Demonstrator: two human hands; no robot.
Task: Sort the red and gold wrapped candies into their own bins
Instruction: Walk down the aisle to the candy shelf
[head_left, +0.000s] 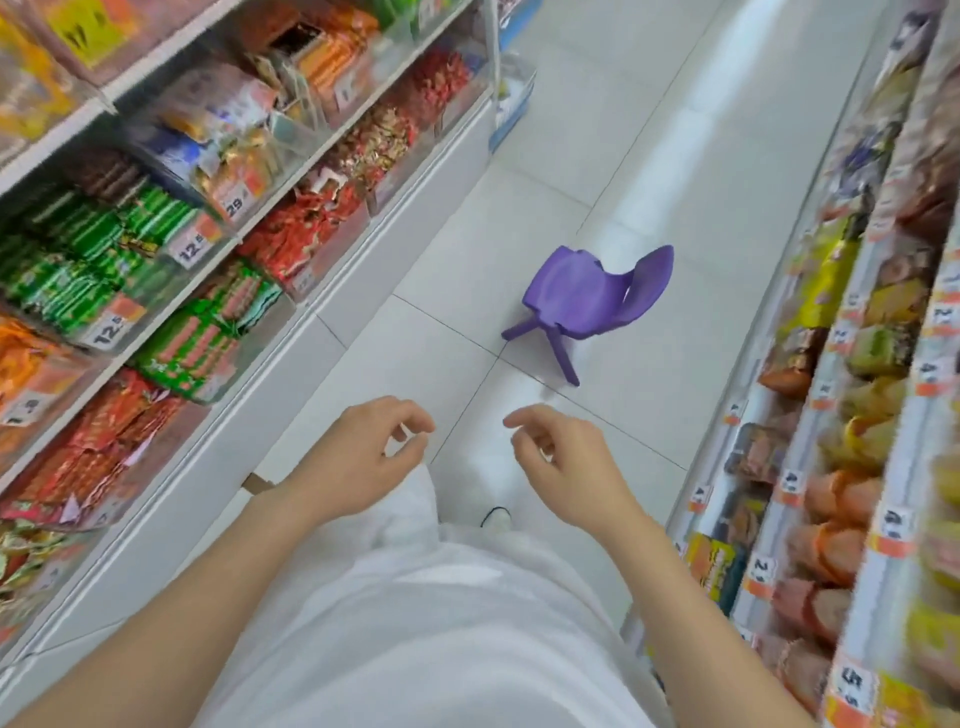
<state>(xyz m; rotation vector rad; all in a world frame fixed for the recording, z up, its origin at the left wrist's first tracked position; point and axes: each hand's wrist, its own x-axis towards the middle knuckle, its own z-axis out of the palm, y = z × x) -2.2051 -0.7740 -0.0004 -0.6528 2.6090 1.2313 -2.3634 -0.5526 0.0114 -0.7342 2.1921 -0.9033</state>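
Observation:
Clear bins of wrapped candies line the lowest shelf on the left. One bin holds red wrapped candies (306, 228). Beside it, farther along, a bin holds mixed red and gold wrapped candies (382, 143), and another red lot (441, 78) lies beyond. My left hand (358, 457) and my right hand (566, 462) hang over the floor in the aisle, fingers loosely curled and apart, holding nothing. Both hands are well to the right of the bins and touch none of them.
A small purple plastic chair (597, 301) stands on the white tiled floor ahead. Shelves of packaged snacks (852, 415) run along the right. Green and orange packs (78, 270) fill the left shelves above. A white shelf base (322, 343) borders the aisle.

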